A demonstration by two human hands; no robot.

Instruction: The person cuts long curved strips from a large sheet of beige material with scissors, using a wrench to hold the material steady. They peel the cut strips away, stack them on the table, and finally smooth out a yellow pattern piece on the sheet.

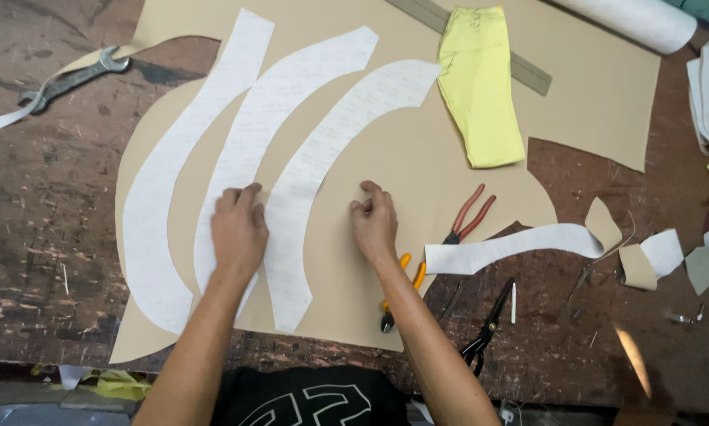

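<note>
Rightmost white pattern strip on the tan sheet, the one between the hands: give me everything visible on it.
The rightmost white pattern strip is a long curved band of thin white paper or fabric with faint lines of print. It lies flat on the tan sheet, arcing from a wider end at upper right down to a pointed end near the sheet's lower edge. The left hand rests at its left edge; the right hand presses the sheet just right of it. Two similar strips lie to its left.

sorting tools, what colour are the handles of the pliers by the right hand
Orange handles on the pliers, head view.
</note>
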